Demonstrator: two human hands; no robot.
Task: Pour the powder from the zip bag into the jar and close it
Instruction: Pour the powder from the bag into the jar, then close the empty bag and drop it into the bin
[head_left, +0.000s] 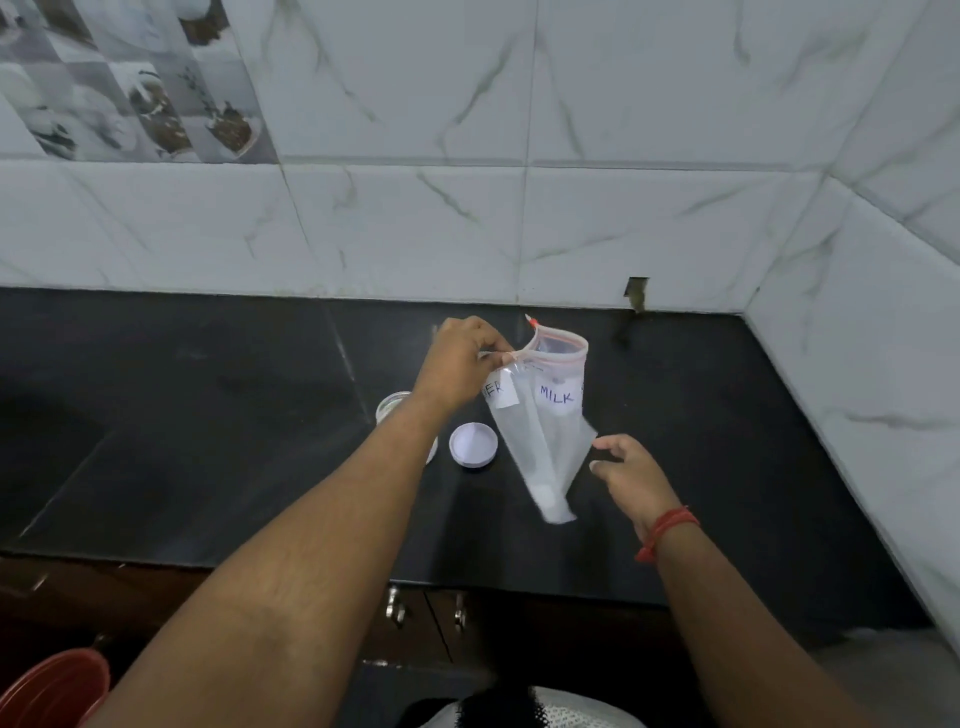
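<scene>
Left hand (460, 366) pinches the open zip bag (545, 426) at its rim; right hand (626, 467) relaxed, empty. Tip bag over jar (392, 408); support bag's bottom.

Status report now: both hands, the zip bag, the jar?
Left hand pinches zip bag at its open top. Right hand open beside bag's bottom. Jar uncapped, partly behind left forearm; lid on counter.

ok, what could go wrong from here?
1. The clear zip bag with red seal hangs open from the left hand alone; the right hand holds nothing, so leftover powder could spill on the black counter.
2. The left forearm hides the clear jar, risking a knock.
</scene>
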